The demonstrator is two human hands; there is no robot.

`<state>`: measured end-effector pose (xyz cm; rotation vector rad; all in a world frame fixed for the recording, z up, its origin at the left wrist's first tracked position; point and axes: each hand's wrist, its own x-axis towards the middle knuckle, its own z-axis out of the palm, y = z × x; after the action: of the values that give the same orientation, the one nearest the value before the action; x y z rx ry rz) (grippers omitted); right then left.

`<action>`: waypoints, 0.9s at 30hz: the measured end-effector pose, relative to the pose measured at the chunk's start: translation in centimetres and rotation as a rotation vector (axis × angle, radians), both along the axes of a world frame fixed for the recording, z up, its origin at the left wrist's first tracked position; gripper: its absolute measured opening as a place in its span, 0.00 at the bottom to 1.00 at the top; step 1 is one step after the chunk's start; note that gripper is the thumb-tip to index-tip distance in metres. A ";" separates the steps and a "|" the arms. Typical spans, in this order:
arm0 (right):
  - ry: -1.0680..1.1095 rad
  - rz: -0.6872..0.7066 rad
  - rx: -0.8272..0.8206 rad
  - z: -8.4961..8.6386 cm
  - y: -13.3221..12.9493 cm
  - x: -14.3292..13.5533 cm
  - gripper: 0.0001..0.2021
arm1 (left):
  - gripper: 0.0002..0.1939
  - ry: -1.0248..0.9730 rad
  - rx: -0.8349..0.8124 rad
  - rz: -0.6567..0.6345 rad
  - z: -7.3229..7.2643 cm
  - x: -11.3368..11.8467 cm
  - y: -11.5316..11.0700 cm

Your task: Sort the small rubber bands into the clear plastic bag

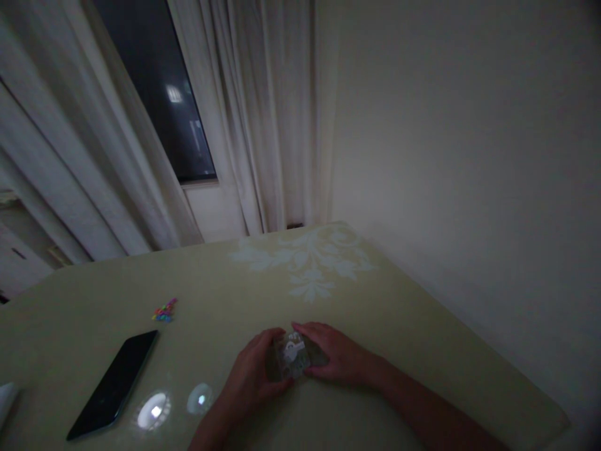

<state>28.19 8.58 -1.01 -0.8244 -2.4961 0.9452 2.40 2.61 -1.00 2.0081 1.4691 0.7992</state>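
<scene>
A small clear plastic box (293, 354) with white markings on top sits low over the table between my two hands. On its left side, my left hand (256, 366) grips it with the thumb at the near edge and fingers at the far edge. From the right, my right hand (333, 354) closes on the opposite side, thumb near and forefinger far. What the box contains is too dim to make out. A little heap of colourful small pieces (164, 311) lies to the left, away from both hands.
A dark phone or tablet (115, 383) lies flat on the pale table (211, 294) at the left. A white object (6, 399) shows at the left edge. The wall (460, 175) borders the table's right side; curtains (263, 125) hang behind it.
</scene>
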 end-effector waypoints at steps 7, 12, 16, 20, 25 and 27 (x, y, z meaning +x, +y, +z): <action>0.159 -0.039 -0.018 -0.1 -0.3 -0.5 0.46 | 0.36 -0.005 0.045 -0.033 -1.1 0.1 -0.2; 0.211 -0.260 0.133 -0.1 1.2 0.4 0.40 | 0.40 -0.015 0.064 0.073 -2.1 -0.4 0.4; 0.129 -0.668 0.287 -0.7 4.6 3.3 0.31 | 0.33 0.008 0.104 0.209 -2.3 -1.4 1.2; -0.112 -0.834 0.374 -2.0 7.0 5.7 0.26 | 0.33 -0.073 0.096 0.298 -2.3 -2.0 1.5; -0.135 -0.807 0.392 -2.7 6.5 5.0 0.27 | 0.31 -0.087 0.157 0.322 -2.7 -2.0 1.6; -0.049 -0.751 0.374 -2.4 5.4 3.4 0.30 | 0.31 -0.082 0.206 0.321 -2.8 -2.2 1.8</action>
<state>31.62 13.95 -3.40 -1.4846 -2.0117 0.1961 0.23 4.39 -3.77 1.8783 1.7466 1.1951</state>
